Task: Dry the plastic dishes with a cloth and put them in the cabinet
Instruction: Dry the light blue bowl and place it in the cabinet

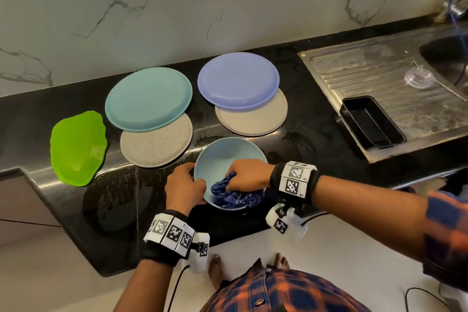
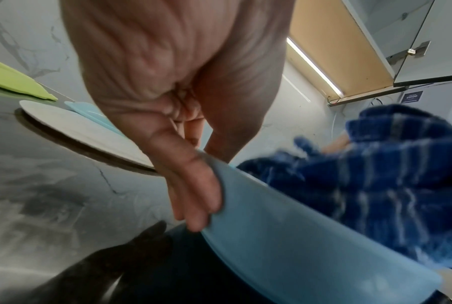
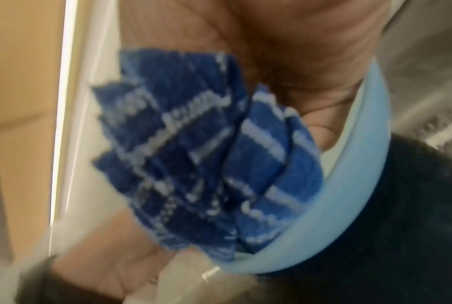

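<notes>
Bowl, tilted at the worktop edge, is best steadied by the left hand pinching its rim while the cloth, bunched in the right hand, is swept round the wall.

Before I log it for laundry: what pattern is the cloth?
Dark blue with white checked stripes; the cloth shows best in the right wrist view.

bowl: your pale blue one
cloth: your dark blue check, white lines
plates: teal, lilac, speckled beige
lid: bright green
counter: black
</notes>
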Available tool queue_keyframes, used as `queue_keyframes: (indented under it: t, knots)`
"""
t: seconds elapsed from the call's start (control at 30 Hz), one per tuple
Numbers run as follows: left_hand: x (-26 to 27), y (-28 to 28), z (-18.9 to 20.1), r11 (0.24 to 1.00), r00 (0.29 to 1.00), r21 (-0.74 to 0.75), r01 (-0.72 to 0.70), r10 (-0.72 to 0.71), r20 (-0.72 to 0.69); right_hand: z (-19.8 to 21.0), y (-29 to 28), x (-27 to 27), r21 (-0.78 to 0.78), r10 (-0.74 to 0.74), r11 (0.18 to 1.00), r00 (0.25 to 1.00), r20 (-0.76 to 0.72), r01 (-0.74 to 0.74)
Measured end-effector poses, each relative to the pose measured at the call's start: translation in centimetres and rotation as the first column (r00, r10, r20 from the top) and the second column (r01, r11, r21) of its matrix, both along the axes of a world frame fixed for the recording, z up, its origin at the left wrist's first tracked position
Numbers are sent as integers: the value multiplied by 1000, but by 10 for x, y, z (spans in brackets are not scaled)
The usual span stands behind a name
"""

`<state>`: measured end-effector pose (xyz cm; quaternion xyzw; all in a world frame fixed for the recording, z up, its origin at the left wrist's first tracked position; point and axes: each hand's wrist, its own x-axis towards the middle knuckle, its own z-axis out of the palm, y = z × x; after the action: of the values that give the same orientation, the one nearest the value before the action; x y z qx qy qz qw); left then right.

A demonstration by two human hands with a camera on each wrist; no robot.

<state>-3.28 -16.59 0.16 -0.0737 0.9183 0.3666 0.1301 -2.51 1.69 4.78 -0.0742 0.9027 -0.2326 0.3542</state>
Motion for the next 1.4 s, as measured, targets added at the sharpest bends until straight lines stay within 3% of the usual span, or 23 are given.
queue_keyframes:
  t: [0.07, 0.13, 0.23, 0.3, 0.37, 0.47, 0.57, 0.73, 0.9, 1.13, 1.27, 1.33, 1.4]
  knots:
    - [0, -1, 0, 1000, 1000, -20, 23, -23, 2, -8, 3, 1, -191, -164, 965, 983, 83, 177]
    - [-1, -1, -2, 999, 999, -30, 36, -36, 3, -12, 16, 2, -349, -290, 881, 947, 135, 319]
    - [-1, 2, -6, 999, 999, -11, 30, -30, 20, 0, 55, -1, -526, -481, 739, 876, 24, 420]
    - [2, 3, -6, 1000, 999, -3, 18, -18, 27, 19, 93, -4, -604, -618, 651, 783, -70, 460]
    - [5, 5, -6, 999, 999, 39, 12, -14, 34, 32, 143, -7, -608, -726, 614, 662, -186, 503]
    - [10, 9, -6, 985, 996, 172, -13, -2, 85, 40, 214, -7, -435, -764, 642, 480, -431, 631]
    - [14, 20, -2, 969, 993, 246, -35, 6, 116, 42, 265, 1, -233, -695, 624, 392, -603, 746]
    - [19, 38, 5, 955, 989, 294, -33, -12, 149, 22, 319, 13, 7, -635, 585, 463, -618, 811]
    - [23, 53, 9, 951, 982, 306, -34, -25, 187, -18, 332, 13, 117, -560, 680, 615, -555, 724]
    - [26, 60, 8, 944, 983, 321, -72, 12, 185, -31, 351, 13, 83, -563, 732, 670, -484, 676]
    - [27, 64, 13, 940, 990, 331, -75, 31, 138, -2, 340, 10, 7, -529, 751, 609, -591, 660]
    - [27, 65, 17, 941, 993, 334, -64, 27, 113, 18, 319, 9, -35, -456, 819, 612, -646, 573]
    - [25, 65, 21, 941, 996, 336, -46, 18, 83, 37, 289, 10, -53, -321, 919, 665, -675, 390]
